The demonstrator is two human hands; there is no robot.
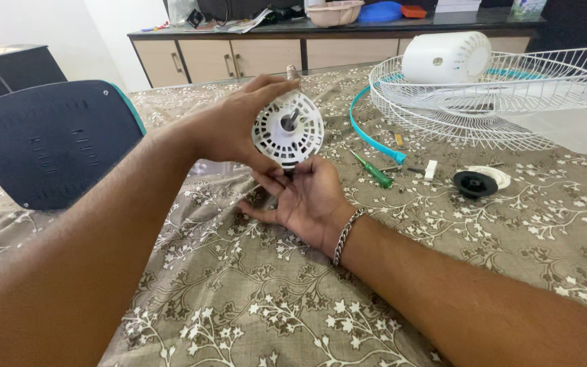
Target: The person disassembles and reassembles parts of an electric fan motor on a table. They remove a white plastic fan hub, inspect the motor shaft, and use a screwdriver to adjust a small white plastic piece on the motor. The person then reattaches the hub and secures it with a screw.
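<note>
The left hand (pixel 229 126) curls around a white vented motor housing (pixel 288 129) held above the table; the right hand (pixel 305 197), at six o'clock beneath it, pinches its lower edge

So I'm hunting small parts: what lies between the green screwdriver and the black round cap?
In the head view, between the green screwdriver and black round cap: a small white block and a dark bit.
</note>
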